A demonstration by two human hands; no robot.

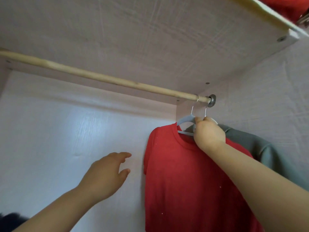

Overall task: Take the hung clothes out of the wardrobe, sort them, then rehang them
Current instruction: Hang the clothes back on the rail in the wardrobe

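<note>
A red T-shirt (180,181) hangs on a light blue hanger (185,119) at the right end of the wooden rail (100,77). Behind it a grey-green garment (267,153) hangs on a second hanger, whose metal hook (206,109) sits by the rail's end bracket. My right hand (209,133) grips the necks of the hangers just below their hooks. Left of the red shirt, my left hand (107,173) is held out with relaxed fingers and holds nothing, touching nothing that I can see.
The wardrobe's white back wall (66,131) fills the left. A shelf board (150,30) forms the ceiling, with something red (291,5) on top at the upper right. The side wall (267,97) stands close to the right. A dark item (10,220) lies bottom left.
</note>
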